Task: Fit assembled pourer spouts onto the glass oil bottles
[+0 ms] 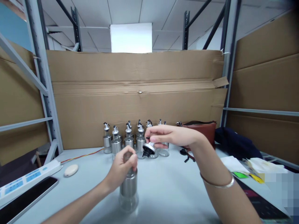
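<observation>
A glass bottle with a metal sleeve (129,186) stands upright on the table in front of me. My left hand (125,163) is closed round its neck, hiding the mouth. Above and to the right of it, my right hand (163,135) pinches a pourer stopper (149,150) with a black ribbed plug, which is tilted and apart from the bottle. Behind both hands, several similar bottles (116,144) with pourer tops stand in a group. My right hand partly covers those at the right of the group.
A brown bag (201,129) and dark cloth (235,143) lie at the back right. At left are a power strip (30,179), a phone (28,199) and a white oval object (71,170). Cardboard (137,115) walls the table's back.
</observation>
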`<state>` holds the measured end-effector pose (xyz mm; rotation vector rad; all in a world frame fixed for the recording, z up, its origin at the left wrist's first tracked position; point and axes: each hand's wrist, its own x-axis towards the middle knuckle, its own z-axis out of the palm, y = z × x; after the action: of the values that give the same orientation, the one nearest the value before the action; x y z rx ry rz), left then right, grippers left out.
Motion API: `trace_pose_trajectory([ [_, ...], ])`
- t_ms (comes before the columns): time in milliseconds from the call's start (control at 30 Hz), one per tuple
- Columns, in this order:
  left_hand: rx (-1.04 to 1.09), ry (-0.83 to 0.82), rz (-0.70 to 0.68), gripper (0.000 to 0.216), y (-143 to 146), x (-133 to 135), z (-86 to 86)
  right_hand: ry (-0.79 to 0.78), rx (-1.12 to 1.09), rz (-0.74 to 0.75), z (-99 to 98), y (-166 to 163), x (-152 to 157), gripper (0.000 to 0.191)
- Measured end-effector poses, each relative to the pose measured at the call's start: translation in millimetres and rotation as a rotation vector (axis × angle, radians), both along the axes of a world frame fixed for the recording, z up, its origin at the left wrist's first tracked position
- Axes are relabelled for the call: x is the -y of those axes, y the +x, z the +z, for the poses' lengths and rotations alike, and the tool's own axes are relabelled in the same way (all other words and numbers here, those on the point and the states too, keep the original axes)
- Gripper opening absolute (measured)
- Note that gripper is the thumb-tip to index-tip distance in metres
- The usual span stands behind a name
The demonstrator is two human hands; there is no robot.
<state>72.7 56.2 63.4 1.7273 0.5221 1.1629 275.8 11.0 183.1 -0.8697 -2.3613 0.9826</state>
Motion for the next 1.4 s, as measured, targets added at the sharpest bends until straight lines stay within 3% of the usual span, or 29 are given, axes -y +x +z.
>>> trace_pose_trajectory([
  [167,0.017,0.105,0.251,0.028,-41.0,-42.0,0.1,0.088,-0.018,-0.079,9.5,15.6,22.2,0.025],
  [300,-0.032,0.186,0.537,0.027,-66.4,-73.8,-10.6,0.118,-0.022,-0.121,11.4,16.6,30.0,0.025],
  [433,-0.119,0.282,0.736,0.057,-75.5,-95.6,-31.9,0.124,0.047,-0.112,12.4,9.4,31.6,0.025],
  [533,-0.183,0.35,0.765,0.071,-77.7,-106.5,-46.7,0.124,0.093,-0.103,12.7,3.7,30.9,0.025],
  [700,-0.25,0.358,0.692,0.083,-84.9,-120.5,-64.6,0.115,0.112,-0.084,11.2,-1.4,27.8,0.022],
  [900,-0.297,0.12,0.623,0.105,-92.6,-136.6,-84.4,0.078,0.141,-0.058,7.7,-2.0,22.3,0.018],
  [1000,-0.327,0.05,0.632,0.108,-95.1,-143.2,-90.0,0.168,0.18,-0.046,8.2,-4.0,19.9,0.018],
  [1133,-0.297,0.071,0.726,0.104,-91.0,-133.4,-81.7,0.417,0.253,-0.116,5.5,-16.4,14.7,0.02],
  [1233,-0.164,0.225,0.783,0.076,-77.1,-101.6,-64.4,0.538,0.297,-0.211,-12.5,-32.0,6.0,0.025],
  [1333,-0.038,0.302,0.627,0.049,-55.4,-56.0,-50.4,0.559,0.305,-0.228,-49.0,-43.7,-6.3,0.024],
  [1400,-0.041,0.288,0.419,0.05,-39.4,-28.5,-47.6,0.57,0.32,-0.234,-78.2,-45.7,-14.9,0.023],
])
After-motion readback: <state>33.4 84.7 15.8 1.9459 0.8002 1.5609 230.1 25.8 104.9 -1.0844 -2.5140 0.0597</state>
